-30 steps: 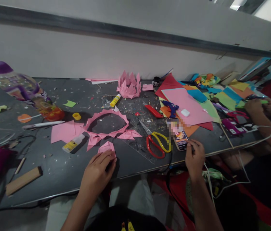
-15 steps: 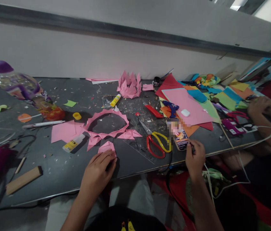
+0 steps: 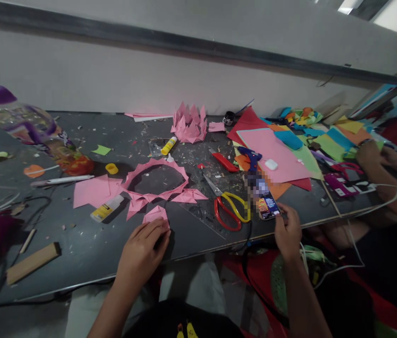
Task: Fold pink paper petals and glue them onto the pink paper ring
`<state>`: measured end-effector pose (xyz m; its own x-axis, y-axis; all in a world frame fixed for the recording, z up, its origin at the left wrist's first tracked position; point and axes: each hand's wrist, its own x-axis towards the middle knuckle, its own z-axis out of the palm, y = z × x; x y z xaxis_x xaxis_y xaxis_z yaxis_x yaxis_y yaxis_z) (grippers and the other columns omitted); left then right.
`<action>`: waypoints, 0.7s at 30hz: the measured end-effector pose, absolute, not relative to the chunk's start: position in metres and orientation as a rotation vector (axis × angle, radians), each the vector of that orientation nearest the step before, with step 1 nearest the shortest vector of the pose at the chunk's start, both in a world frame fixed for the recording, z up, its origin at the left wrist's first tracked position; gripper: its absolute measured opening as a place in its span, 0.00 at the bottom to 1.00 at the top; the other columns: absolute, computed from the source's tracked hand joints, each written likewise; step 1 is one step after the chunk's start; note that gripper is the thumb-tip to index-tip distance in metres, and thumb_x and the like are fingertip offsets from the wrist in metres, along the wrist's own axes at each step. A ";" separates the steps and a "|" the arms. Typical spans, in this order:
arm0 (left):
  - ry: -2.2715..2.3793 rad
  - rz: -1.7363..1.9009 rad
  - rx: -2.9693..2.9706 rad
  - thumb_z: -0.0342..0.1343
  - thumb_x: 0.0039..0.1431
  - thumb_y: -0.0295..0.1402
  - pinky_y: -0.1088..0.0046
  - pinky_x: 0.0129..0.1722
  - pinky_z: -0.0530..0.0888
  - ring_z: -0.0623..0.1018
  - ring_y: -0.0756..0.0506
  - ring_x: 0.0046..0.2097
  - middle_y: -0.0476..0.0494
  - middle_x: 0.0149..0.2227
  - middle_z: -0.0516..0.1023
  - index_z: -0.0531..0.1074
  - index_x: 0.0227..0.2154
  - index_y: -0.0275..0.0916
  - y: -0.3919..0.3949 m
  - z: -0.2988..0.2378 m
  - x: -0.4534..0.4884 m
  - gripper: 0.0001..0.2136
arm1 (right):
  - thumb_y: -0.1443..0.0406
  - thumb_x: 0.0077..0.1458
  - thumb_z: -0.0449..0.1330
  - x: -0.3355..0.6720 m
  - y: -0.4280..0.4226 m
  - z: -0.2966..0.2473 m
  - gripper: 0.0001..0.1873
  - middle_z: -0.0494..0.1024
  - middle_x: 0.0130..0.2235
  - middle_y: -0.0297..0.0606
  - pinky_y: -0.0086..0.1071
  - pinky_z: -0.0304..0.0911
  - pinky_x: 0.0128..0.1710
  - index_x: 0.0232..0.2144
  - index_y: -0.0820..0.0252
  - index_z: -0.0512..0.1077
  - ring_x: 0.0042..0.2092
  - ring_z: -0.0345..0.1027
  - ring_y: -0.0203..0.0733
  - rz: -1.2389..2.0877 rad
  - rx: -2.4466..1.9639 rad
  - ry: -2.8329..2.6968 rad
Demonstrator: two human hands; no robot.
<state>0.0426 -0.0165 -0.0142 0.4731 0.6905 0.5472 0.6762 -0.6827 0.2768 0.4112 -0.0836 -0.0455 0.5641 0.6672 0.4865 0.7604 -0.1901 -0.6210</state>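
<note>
The left hand [image 3: 142, 253] stays flat, fingers together, on the small folded pink paper piece [image 3: 156, 215] at the near edge of the dark table [image 3: 78, 253]. Right of the red-and-yellow scissors [image 3: 229, 210], the right hand [image 3: 287, 230], fingers clasping, has tipped the lit smartphone [image 3: 267, 204] up; folding seems paused.

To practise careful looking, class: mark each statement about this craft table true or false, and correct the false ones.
1. The right hand holds a phone. True.
2. The scissors lie left of the pink paper ring. False: they lie to its right, between the ring and the phone.
3. The fingers of the left hand touch a small folded pink piece. True.
4. The pink paper flower stands right beside the left hand. False: it stands far from it, close to the wall.
</note>
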 end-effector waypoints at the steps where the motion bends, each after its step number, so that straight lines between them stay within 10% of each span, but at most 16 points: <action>1: 1.241 1.011 2.678 0.47 0.62 0.30 0.67 0.41 0.73 0.78 0.46 0.38 0.45 0.35 0.79 0.71 0.32 0.39 -0.016 -0.014 0.043 0.08 | 0.63 0.51 0.49 0.412 -0.084 -0.045 0.16 0.71 0.42 0.45 0.42 0.61 0.42 0.41 0.60 0.69 0.44 0.64 0.47 -0.108 -1.918 -1.144; 21: 1.246 1.007 2.657 0.47 0.62 0.30 0.67 0.41 0.72 0.78 0.46 0.38 0.45 0.36 0.79 0.71 0.32 0.40 -0.016 -0.012 0.043 0.08 | 0.58 0.50 0.52 0.407 -0.076 -0.042 0.19 0.74 0.41 0.47 0.43 0.60 0.45 0.41 0.63 0.70 0.43 0.66 0.48 -0.074 -2.019 -1.013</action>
<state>0.0428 -0.0161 -0.0121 0.4670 0.7003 0.5398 0.6749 -0.6768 0.2941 0.4070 -0.0765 -0.0423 0.6693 0.6300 0.3940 0.6805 -0.3068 -0.6654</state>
